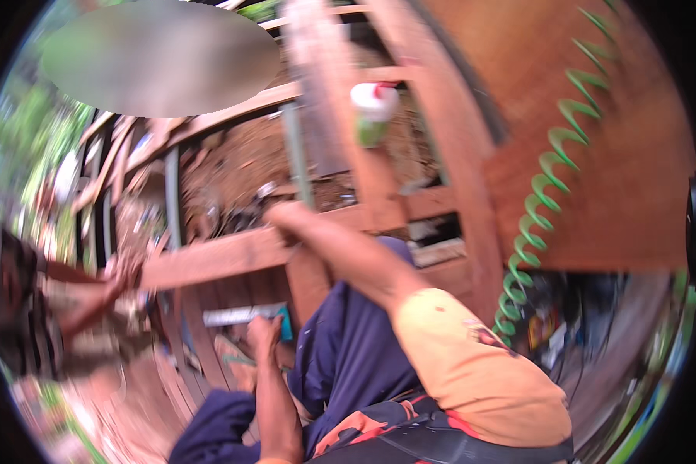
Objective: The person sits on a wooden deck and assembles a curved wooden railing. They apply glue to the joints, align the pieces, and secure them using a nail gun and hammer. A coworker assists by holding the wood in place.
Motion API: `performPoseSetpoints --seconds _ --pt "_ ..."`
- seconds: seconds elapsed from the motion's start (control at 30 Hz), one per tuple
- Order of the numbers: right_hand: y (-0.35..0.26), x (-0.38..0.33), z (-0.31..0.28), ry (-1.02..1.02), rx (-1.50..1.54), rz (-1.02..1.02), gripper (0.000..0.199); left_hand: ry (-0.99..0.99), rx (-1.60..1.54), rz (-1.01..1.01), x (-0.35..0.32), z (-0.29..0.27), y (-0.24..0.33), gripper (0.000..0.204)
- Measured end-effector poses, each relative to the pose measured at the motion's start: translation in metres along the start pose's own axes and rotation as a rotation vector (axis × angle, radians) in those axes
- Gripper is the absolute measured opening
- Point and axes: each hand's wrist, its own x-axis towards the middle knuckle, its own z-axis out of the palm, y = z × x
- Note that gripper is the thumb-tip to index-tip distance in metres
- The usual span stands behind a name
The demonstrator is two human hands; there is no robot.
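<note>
Below a wooden beam (220, 257), my left hand (264, 332) is closed at the edge of a flat, pale tool (230, 315) with a teal end; the tool's kind is unclear. My right arm reaches across my raised knee. At the beam's far side is my right hand (284, 217), smeared by motion, with its fingers not clearly visible. Dark, blurred material lies beside it, too unclear to name.
Another person's hand (122, 276) touches the beam's left end. A green-and-white bottle (373, 116) with a red top stands on the timber frame. A green coiled hose (545, 193) hangs before a brown wooden panel (595, 209). Soil and debris lie between the slats.
</note>
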Motion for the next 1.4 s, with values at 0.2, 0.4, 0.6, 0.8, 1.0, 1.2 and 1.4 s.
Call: performPoseSetpoints --seconds 0.2,0.4,0.6,0.8,1.0,1.2,1.4 --pt "-0.030 -0.038 0.053 0.725 0.388 0.344 0.038 0.086 -0.278 0.415 0.063 -0.080 -0.011 0.051" --pt "-0.137 -0.301 0.117 1.462 0.626 -0.110 0.058 0.112 -0.736 0.279 0.111 -0.186 -0.050 0.045" --pt "-0.145 -0.556 0.303 1.542 0.690 0.714 0.034 0.384 -0.678 0.607 0.115 -0.216 0.078 0.055" --pt "-0.209 -0.730 0.480 1.747 0.636 1.595 0.037 0.331 -0.478 0.891 0.159 -0.192 0.084 0.046" --pt "-0.254 -0.729 0.602 1.455 0.609 1.944 0.037 0.321 -0.609 0.708 0.227 -0.206 0.025 0.038" --pt "-0.403 -0.593 0.615 0.746 0.905 1.545 0.079 0.589 -0.244 0.962 0.119 -0.184 0.098 0.037" --pt "-0.403 -0.555 0.616 0.640 0.850 1.617 0.096 0.469 -0.147 0.981 0.084 -0.140 0.131 0.050"
